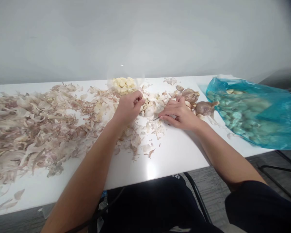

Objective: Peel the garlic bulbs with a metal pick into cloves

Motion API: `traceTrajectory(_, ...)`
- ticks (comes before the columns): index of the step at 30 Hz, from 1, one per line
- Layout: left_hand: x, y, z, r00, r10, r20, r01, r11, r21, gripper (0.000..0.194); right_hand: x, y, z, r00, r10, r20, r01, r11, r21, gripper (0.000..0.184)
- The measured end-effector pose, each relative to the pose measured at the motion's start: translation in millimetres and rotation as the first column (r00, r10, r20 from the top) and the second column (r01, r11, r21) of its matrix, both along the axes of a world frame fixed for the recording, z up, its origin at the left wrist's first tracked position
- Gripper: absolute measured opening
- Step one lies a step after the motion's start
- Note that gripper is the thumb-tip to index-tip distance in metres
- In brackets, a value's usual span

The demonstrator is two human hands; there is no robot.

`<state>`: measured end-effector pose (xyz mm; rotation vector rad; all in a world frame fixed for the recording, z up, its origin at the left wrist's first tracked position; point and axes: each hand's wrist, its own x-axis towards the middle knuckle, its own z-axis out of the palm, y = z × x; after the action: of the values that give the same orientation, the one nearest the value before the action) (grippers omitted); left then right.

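My left hand (129,105) is closed in a pinch over the loose garlic skins, and what its fingertips hold, if anything, is too small to make out. Between the thumb and fingers of my right hand (180,114) is a small knife (156,118), its thin blade pointing left and its handle hidden. Peeled and part-peeled garlic cloves (149,111) lie between my hands. Whole garlic bulbs (204,108) rest just past my right hand. Behind my left hand stands a clear bowl (139,83) of peeled cloves (123,84).
A wide heap of garlic skins (46,126) covers the left of the white table (174,152). On the right, a blue plastic bag (252,113) full of garlic cloves reaches over the front edge. A grey wall (145,35) rises behind the table.
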<state>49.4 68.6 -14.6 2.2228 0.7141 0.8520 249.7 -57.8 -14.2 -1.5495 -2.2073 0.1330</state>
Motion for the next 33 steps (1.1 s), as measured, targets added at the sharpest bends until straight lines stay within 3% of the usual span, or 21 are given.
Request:
traceTrajectory(9,0,-2,2.1,1.0,-0.003,0.009,0.003,1.0,-0.022,0.017,-3,0,-4.4,0.984,-0.173,-0.053,0.179,0.97,0.166,0.028)
traceTrajectory(21,-1,-2,1.3,0.999,-0.01,0.034,0.009,1.0,0.018,0.02,-13,2,-5.9,0.978,-0.208,-0.01,0.206,0.961,0.183,0.03)
traceTrajectory(28,0,-2,1.8,1.0,-0.01,0.028,0.009,0.999,0.045,0.019,-12,1,-1.2,0.991,-0.135,-0.02,0.137,0.969,0.205,0.026)
traceTrajectory(33,0,-2,1.6,0.999,-0.012,0.031,0.011,0.999,0.048,0.019,-6,-2,2.9,0.999,0.006,-0.032,-0.004,0.998,0.06,0.024)
